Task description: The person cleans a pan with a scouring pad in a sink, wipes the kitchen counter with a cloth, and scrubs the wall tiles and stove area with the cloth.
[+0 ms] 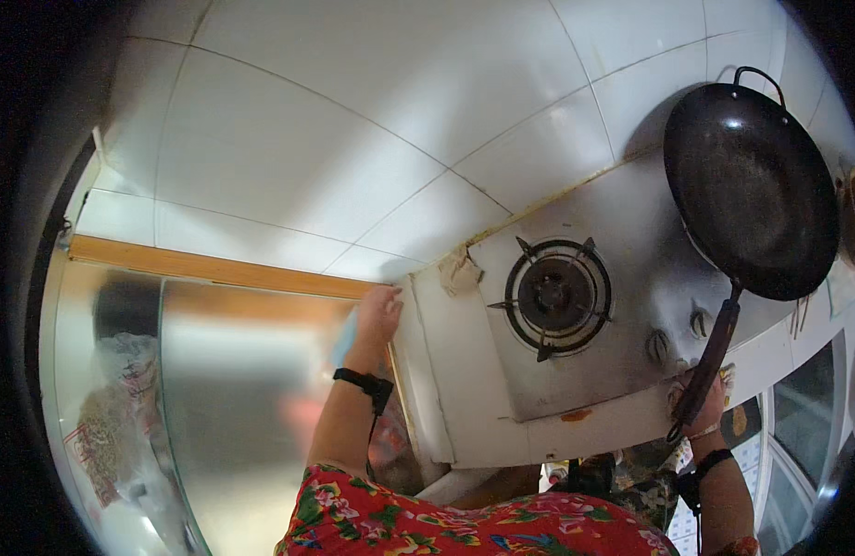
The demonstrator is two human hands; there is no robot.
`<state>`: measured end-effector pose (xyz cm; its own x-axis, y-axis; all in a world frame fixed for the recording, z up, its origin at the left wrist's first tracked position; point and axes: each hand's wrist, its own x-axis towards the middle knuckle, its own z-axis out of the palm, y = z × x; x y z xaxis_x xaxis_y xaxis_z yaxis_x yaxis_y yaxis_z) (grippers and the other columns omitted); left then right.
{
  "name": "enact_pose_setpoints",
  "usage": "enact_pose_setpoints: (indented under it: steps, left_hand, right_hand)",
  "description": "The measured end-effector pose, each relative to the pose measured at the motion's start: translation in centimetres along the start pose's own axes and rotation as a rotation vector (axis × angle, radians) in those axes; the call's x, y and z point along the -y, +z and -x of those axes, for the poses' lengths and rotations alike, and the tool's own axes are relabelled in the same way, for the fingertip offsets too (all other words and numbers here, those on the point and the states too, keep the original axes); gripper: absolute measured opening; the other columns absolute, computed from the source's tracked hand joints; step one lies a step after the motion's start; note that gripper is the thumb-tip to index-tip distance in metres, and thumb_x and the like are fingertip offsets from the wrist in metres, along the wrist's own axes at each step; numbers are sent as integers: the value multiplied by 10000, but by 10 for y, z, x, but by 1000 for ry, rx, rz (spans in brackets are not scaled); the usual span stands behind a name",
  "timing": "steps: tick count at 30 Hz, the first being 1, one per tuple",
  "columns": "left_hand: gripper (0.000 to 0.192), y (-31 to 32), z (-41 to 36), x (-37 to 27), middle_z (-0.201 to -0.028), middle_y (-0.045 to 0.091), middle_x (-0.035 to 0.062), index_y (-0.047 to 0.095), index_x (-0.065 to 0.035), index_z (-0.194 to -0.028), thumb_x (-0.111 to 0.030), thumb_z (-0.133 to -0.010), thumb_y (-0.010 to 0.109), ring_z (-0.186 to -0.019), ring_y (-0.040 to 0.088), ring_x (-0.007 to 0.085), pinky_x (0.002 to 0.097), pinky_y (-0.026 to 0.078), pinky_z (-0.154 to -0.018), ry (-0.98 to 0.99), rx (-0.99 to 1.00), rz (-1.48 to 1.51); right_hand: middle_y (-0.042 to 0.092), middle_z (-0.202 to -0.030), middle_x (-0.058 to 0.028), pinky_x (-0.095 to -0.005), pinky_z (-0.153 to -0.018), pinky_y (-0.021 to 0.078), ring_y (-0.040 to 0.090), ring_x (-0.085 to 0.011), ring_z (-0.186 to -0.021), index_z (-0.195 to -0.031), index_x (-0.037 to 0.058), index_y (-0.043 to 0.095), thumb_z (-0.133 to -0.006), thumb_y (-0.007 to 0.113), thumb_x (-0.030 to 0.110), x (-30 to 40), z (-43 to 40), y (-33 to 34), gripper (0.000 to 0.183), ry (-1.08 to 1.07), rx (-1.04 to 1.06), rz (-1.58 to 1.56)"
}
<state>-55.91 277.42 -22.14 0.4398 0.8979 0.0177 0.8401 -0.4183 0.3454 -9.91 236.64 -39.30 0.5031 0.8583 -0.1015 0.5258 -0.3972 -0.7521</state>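
Observation:
My left hand [377,314] reaches to the inner corner of the counter, its fingers by the end of a wooden strip [261,275] along the tiled wall. Something light blue shows beside it; whether the hand holds it is unclear. At the stove's front edge is my right hand [705,403], partly hidden behind the handle of a black wok [754,187]. A patterned cloth [727,379] shows at its fingers. The wok stands tilted at the right of the steel gas stove [636,278]. On the left of the stove is a bare burner [554,295] with its pan support.
A crumpled brownish scrap [460,272] lies at the stove's back left corner. Two knobs [700,322] are near its front. At the far left, plastic bags [125,389] lie beside a glass edge and a shiny steel surface [240,375]. White wall tiles rise behind.

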Motion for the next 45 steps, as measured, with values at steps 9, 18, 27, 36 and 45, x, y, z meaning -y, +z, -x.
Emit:
enact_pose_setpoints:
  steps: [9,18,27,36,45]
  left_hand:
    - [458,138,-51,-28,-1210,595,124,659,-117,-1180,-107,-730,744,-1177,496,374,438,437,-983,-114,-83,-131]
    - [335,-46,-61,-40,-1147,603,172,599,-31,-1149,-200,-860,611,-1093,567,300,408,448,-938,150,-662,256]
    - [720,45,-124,-23,-1491,360,144,225,-194,-1531,-374,-909,540,-1355,352,337,622,388,-945,294,247,-1108]
    - [687,-48,-131,-9,-1586,204,125,211,-196,-1542,-485,-956,422,-1463,168,338,687,126,-1104,185,-606,-761]
    - [628,60,-138,-28,-1539,341,16,333,-205,-1496,-239,-904,542,-1353,385,198,581,376,-942,883,159,-1180]
  right_hand:
    - [562,-874,-73,-400,-737,475,559,-272,-852,-1016,60,555,-965,459,410,-65,13,26,367,-53,-4,-9]
    - [520,-785,-45,-398,-715,476,536,-233,-793,-1012,125,535,-974,419,453,-73,18,26,350,31,30,-177]
    - [550,-931,-228,-546,-857,382,508,-447,-918,-913,15,585,-767,565,239,7,-4,-7,268,-399,-66,336]
    - [522,-905,-217,-535,-815,393,490,-449,-887,-880,6,554,-730,555,200,23,-6,-11,246,-400,-59,454]
    - [549,-1005,-247,-565,-964,367,490,-453,-1030,-974,28,605,-733,614,305,-7,5,-1,368,-244,75,389]
